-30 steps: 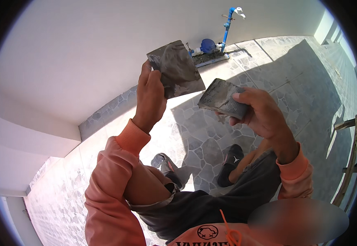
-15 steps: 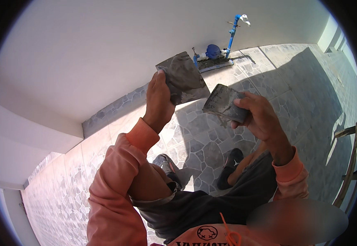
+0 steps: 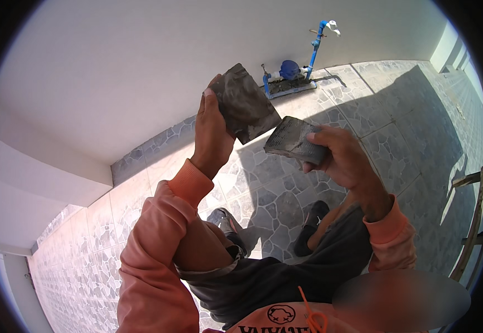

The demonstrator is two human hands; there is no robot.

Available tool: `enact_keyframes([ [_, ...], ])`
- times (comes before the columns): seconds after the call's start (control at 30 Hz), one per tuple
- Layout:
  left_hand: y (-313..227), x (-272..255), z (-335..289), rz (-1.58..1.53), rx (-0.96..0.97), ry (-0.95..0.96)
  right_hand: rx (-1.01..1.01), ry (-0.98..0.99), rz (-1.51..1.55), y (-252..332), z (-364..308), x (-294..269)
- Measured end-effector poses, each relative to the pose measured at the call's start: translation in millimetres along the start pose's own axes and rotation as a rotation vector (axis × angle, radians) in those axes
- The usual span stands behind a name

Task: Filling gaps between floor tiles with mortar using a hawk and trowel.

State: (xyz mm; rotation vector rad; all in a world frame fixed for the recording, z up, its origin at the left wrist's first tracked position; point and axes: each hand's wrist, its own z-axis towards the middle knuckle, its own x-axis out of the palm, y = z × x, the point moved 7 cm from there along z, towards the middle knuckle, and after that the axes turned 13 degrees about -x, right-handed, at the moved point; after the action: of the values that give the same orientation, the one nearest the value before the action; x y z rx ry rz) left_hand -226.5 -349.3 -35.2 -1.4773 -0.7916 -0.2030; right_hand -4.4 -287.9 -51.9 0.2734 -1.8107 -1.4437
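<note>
A dark, roughly square slab (image 3: pixel 247 105), smeared with wet grey paste, is held up by its left edge in my left hand (image 3: pixel 212 125). Closed around the right end of a smaller grey flat piece (image 3: pixel 294 139) is my right hand (image 3: pixel 341 155), thumb on top and fingers beneath. Paste coats part of this piece, and fine lines mark its face; I cannot make out its exact kind. Its upper left corner lies close to the slab's lower right corner. Both pieces are in the air above the floor, in front of my knees.
Past the slab, against the white wall (image 3: pixel 197 50), stand blue water pipes (image 3: pixel 315 53) with a white tap and a round blue meter (image 3: pixel 289 70). Stone-patterned tiles (image 3: pixel 277 205) cover the floor around my shoes. A wooden frame (image 3: pixel 477 216) is at the far right.
The slab has tilted, its top edge turning up and its face now darker. My right hand has shifted slightly left with the smaller piece, which has turned a little.
</note>
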Motion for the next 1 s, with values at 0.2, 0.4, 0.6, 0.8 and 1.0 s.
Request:
enact_keyframes([
  [0.2,-10.4,20.5,-6.3,0.158,0.209,0.054,-0.022,-0.009,0.079,-8.7,9.8,12.9],
  [0.4,-20.3,44.0,-11.7,0.501,0.426,0.086,-0.049,-0.028,0.104,-10.8,21.9,22.0],
  [0.6,-19.7,57.3,-26.7,0.596,0.459,0.203,-0.056,0.0,0.218,-10.8,27.0,27.6],
  [0.8,-16.3,63.5,-32.2,0.62,0.409,0.322,-0.025,0.022,0.335,-10.6,25.6,29.2],
  [1.0,-17.1,66.3,-30.9,0.673,0.425,0.365,0.017,0.028,0.437,-11.0,28.9,29.5],
])
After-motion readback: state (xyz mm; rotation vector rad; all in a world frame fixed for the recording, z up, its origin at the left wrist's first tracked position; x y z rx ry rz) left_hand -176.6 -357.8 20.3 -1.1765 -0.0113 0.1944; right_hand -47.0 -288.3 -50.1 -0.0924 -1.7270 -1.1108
